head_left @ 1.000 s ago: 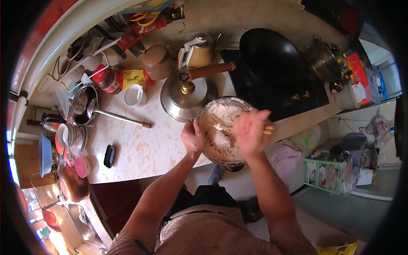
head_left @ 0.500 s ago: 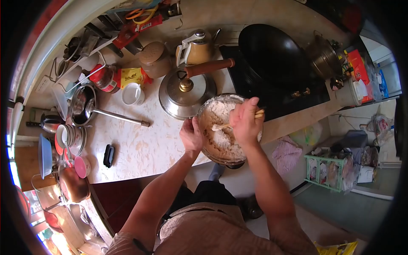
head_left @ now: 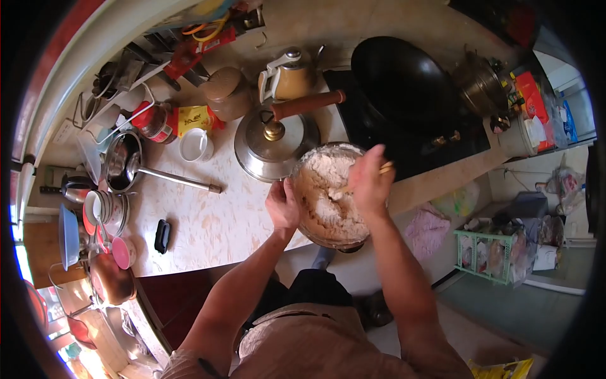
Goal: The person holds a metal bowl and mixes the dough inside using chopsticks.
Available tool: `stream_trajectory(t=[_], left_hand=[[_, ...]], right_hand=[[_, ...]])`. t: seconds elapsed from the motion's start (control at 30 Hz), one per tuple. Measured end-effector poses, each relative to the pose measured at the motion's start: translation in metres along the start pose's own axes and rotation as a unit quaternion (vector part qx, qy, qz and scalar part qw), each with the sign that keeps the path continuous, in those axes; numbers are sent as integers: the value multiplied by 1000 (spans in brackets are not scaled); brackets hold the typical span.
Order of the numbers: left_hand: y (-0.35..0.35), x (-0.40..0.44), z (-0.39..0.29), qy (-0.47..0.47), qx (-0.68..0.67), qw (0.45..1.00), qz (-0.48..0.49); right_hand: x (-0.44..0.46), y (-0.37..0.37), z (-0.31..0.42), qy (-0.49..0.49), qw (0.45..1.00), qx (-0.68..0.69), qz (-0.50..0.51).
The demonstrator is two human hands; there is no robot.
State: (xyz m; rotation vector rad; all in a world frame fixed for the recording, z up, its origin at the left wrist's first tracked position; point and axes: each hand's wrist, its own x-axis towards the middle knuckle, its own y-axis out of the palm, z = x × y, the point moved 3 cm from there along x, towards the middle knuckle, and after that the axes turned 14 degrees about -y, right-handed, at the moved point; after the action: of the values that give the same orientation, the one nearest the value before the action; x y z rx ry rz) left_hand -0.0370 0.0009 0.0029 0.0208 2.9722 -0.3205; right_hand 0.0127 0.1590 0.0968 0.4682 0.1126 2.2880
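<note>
A metal bowl [head_left: 320, 240] at the counter's front edge holds a pale, floury mixture [head_left: 331, 189] with clumps and loose flour. My left hand [head_left: 282, 203] grips the bowl's left rim, thumb upward. Over the right side of the bowl, my right hand [head_left: 371, 180] is closed around light wooden chopsticks [head_left: 386, 167]. Their lower ends reach into the mixture near its middle. Behind the bowl, a round metal lid [head_left: 268, 148] with a brass-coloured knob lies on the counter.
A black wok [head_left: 404, 82] rests on the dark cooktop [head_left: 416, 161] at back right. A kettle [head_left: 293, 79], lidded jar [head_left: 226, 93], white cup [head_left: 196, 145], ladle [head_left: 180, 179] and black case [head_left: 162, 236] stand or lie leftward. Stacked bowls [head_left: 107, 208] are at far left.
My right hand has shifted slightly within the bowl's right side, and the chopsticks have moved through the mixture. My left hand stays on the rim. The view has shifted slightly.
</note>
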Motion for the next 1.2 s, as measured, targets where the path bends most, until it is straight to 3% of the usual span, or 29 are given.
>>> stream_trajectory(t=[0.17, 0.23, 0.27, 0.37, 0.43, 0.53, 0.57, 0.67, 0.73, 0.8, 0.87, 0.93, 0.97, 1.07, 1.13, 1.2], left_hand=[[-1, 1, 4, -53, 33, 998, 27], [0, -1, 2, -46, 29, 998, 29], [0, -1, -4, -31, 29, 999, 21], [0, 0, 1, -15, 39, 999, 15], [1, 1, 5, -16, 43, 999, 17], [3, 2, 5, -35, 46, 998, 21], [3, 1, 3, -34, 19, 999, 21], [3, -2, -3, -26, -12, 999, 23], [2, -1, 1, -36, 38, 998, 28], [6, 2, 3, -37, 4, 999, 30], [3, 1, 7, -45, -24, 998, 32], [1, -1, 2, -51, 41, 997, 31], [2, -3, 8, -53, 43, 997, 32], [2, 1, 15, -17, 24, 999, 12], [3, 0, 6, -41, 27, 999, 18], [1, -2, 4, -28, 38, 999, 15]], right_hand=[[16, -19, 29, 33, 992, 101, -63], [-7, -26, -16, 81, 982, 23, -172], [-10, -33, -31, 75, 985, 33, -150], [1, -33, 7, 102, 971, 16, -214], [14, -42, 44, 68, 967, 60, -237], [5, -53, 53, 64, 957, 9, -284], [-9, -56, 27, 105, 947, -5, -305], [-17, -57, 16, 46, 959, -113, -255], [-15, -53, 35, 43, 956, -118, -265], [-10, -58, 55, 48, 952, -7, -304], [-21, -57, 44, 23, 953, -2, -303], [-45, -56, -4, 8, 950, -163, -267], [-48, -57, -5, 10, 949, -165, -267], [-45, -54, 9, -30, 960, -146, -239], [-35, -52, 50, -6, 962, -17, -273], [-39, -51, 55, -26, 969, -20, -247]])
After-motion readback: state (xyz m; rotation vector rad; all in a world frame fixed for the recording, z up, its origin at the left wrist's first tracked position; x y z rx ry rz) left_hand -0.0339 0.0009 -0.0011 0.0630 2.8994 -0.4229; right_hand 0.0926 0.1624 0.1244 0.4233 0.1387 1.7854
